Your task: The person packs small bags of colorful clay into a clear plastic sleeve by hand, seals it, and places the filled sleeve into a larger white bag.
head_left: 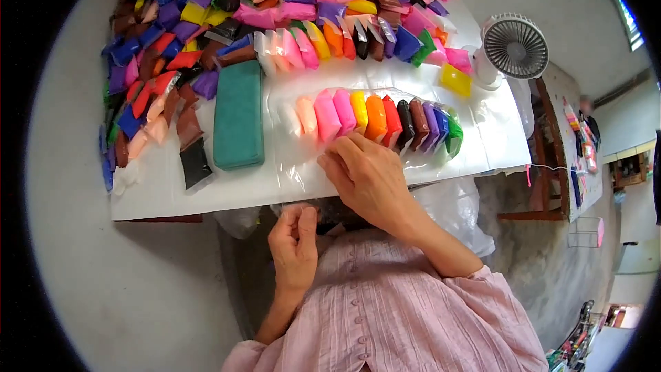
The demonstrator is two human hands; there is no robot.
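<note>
A row of coloured packets, from white and pink through yellow, orange, red, black, brown and purple to blue and green, lies in clear plastic on the white tabletop. My right hand is at the near side of this row, by the pink packets, its fingers bent and pressed together over the clear plastic; what they grip is hidden. Just below the table's front edge is my left hand, thumb and fingers pinched together. Something clear shows by its fingertips, too faint to make out.
A teal case lies left of the row. Behind it spreads a large heap of coloured packets. A second upright row stands before the heap. At the right are a yellow packet and a small fan.
</note>
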